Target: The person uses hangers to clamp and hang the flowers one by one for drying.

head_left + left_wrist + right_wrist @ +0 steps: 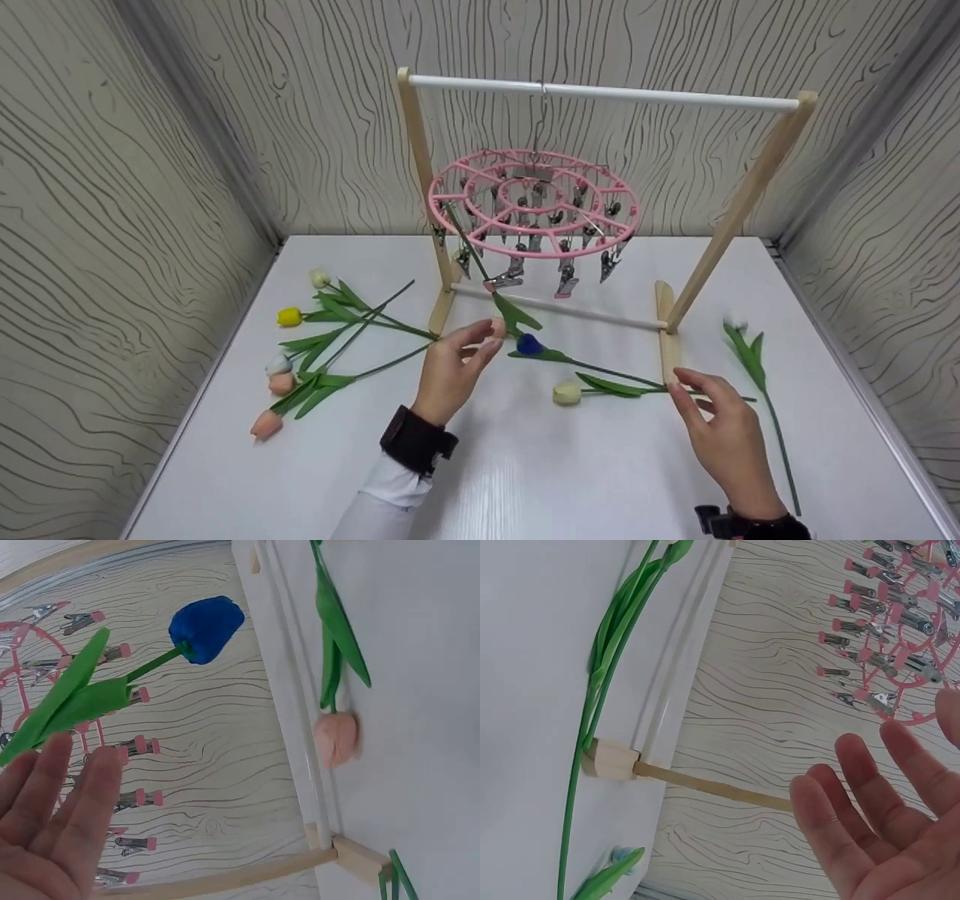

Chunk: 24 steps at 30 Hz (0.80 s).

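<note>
A blue tulip [530, 344] hangs head down, its stem running up to the left side of a pink round clip hanger [559, 253]. Close to its leaves is my left hand [450, 371], fingers loosely bent with nothing between them. A peach tulip [336, 739] lies on the table behind those fingertips, its stem pointing right. My right hand [724, 435] hovers with relaxed, spread fingers over the stem ends of the peach tulip and a cream tulip [567, 393]. Both palms show bare in the wrist views.
The hanger hooks onto the white top bar [622, 92] of a wooden stand. Several tulips, including a yellow tulip [289, 316], lie on the table's left side. At the right lies a pale tulip with a long stem [780, 442]. Wood-grain patterned walls [315, 112] enclose the table.
</note>
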Tool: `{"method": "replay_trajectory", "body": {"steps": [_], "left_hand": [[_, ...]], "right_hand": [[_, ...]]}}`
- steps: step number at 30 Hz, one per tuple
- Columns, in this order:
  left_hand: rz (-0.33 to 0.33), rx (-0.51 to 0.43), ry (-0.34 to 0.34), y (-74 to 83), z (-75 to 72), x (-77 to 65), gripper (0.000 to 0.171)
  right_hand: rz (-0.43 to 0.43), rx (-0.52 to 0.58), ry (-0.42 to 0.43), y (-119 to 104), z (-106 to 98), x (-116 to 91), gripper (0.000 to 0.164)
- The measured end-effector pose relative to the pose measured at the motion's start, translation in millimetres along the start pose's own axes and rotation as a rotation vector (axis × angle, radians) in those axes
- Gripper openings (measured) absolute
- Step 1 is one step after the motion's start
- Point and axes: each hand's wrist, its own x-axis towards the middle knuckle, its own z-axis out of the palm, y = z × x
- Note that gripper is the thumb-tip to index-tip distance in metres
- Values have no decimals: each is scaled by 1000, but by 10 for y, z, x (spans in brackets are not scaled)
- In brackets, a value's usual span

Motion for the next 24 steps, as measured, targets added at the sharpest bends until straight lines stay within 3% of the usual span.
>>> {"method": "replay_trajectory", "body": {"steps": [4, 7, 12, 19, 24], "left_hand": [[64, 222, -63, -3, -62, -218, 45], [45, 257, -87, 38, -118, -370, 49], [-4, 296, -60, 94, -207, -551, 52], [-57, 349, -75, 83, -222, -566, 54], [-31, 405, -111, 50, -174, -531, 56]], "right_hand": [[5, -51, -3, 76, 5, -34, 33], [13, -63, -8, 106, 14, -58, 32], [0, -70, -12, 160, 6, -77, 30], [18, -110, -14, 218, -94, -41, 29], [19, -132, -29, 296, -127, -34, 30]]}}
